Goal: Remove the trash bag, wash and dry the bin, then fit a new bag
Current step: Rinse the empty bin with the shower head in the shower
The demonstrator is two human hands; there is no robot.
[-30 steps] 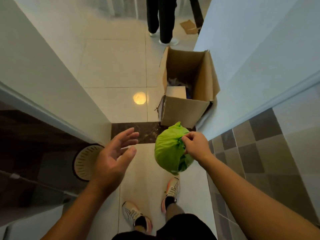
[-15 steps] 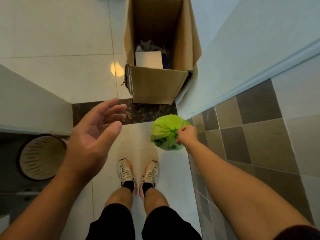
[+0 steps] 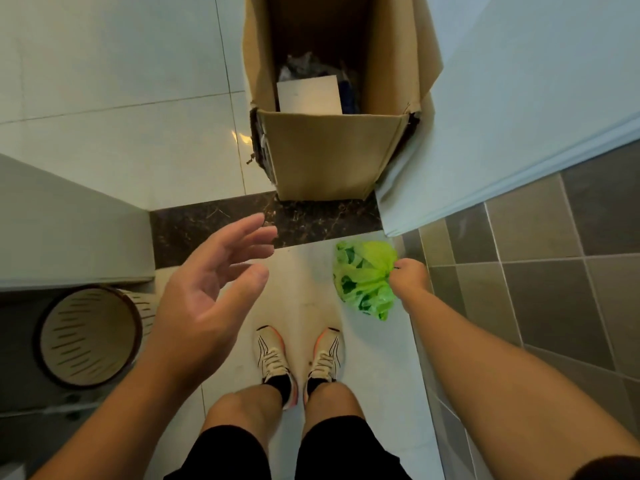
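A tied green trash bag [image 3: 363, 277] hangs low by the right wall, gripped at its knot by my right hand [image 3: 408, 277]. My left hand [image 3: 211, 292] floats in front of me, palm up, fingers spread and relaxed, holding nothing. The beige slotted bin [image 3: 86, 337] stands without a bag on the dark floor at the lower left, behind a wall corner. A tall open cardboard box [image 3: 329, 154] holding rubbish stands straight ahead, just beyond a dark marble threshold [image 3: 207, 223].
My feet in white shoes [image 3: 298, 358] stand on pale floor tiles. A white wall corner [image 3: 76, 230] lies to the left, a door frame and grey tiled wall [image 3: 554, 258] to the right. Open pale floor stretches left of the box.
The view has tipped further down and closer to the cardboard box. The green bag has dropped lower and swung right, toward the wall. My left hand stays open in about the same pose.
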